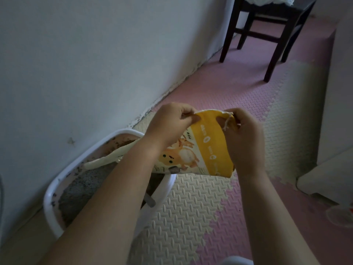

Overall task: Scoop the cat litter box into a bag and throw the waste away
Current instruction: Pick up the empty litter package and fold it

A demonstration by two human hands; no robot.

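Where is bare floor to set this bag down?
Bare mat lies right of the litter box, and more between the bag and the chair. Crowded: the wall side, filled by the box and scoop.

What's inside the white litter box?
Grey litter and a long cream handle, likely the scoop's. The left forearm and yellow printed bag cover the white box's right part, including the scoop head.

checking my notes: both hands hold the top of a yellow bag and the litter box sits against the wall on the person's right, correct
Wrong side: in the head view the litter box sits against the wall on the person's left. The left hand and right hand do hold the top of the yellow bag.
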